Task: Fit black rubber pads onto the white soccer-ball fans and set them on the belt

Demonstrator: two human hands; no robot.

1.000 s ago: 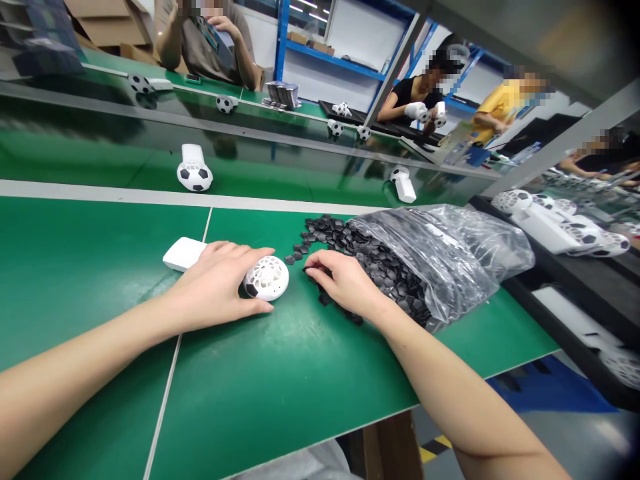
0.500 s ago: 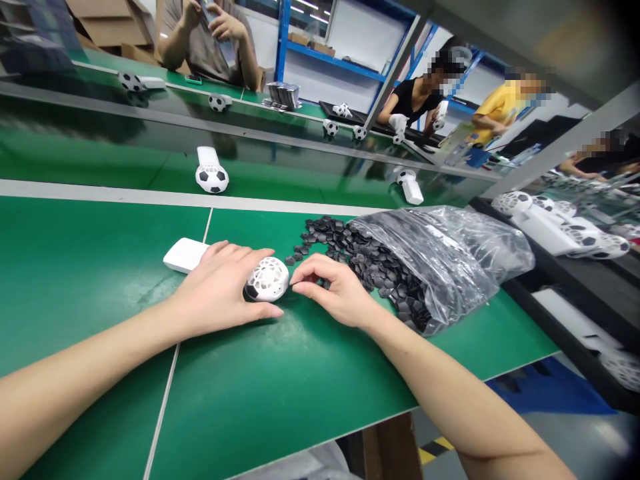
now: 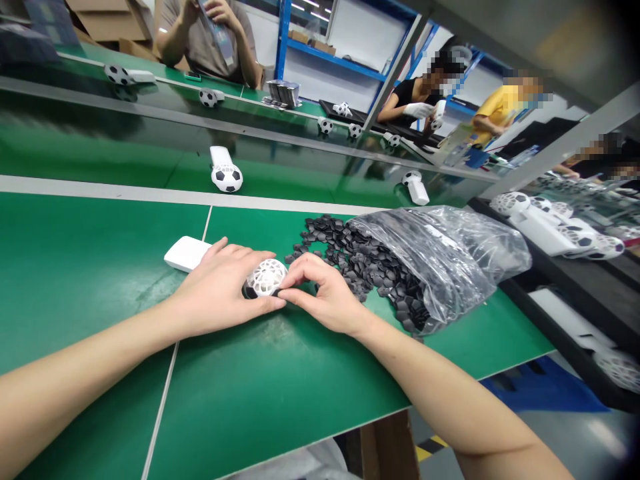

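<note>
- Nearest the left, the white device point(image 3: 187, 253) lies flat on the green tabletop point(image 3: 300, 387), handle leftward, openwork head rightward.
- The left hand point(image 3: 225, 283) wraps over its middle, its grip half-curled, thumb and forefinger on either side of the head, presumably to steady it.
- The right hand point(image 3: 320, 290) meets the head's near edge, its grip pinched tight on what looks like a black piece point(image 3: 275, 293), mostly hidden; fingertips suit something so small.
- Beyond, loose black pieces point(image 3: 360, 263) spill from a clear bag point(image 3: 470, 243), its mouth probably facing inward for easy reach.
- Far right, other white units point(image 3: 545, 227) sit about a dark tray point(image 3: 530, 313).
</note>
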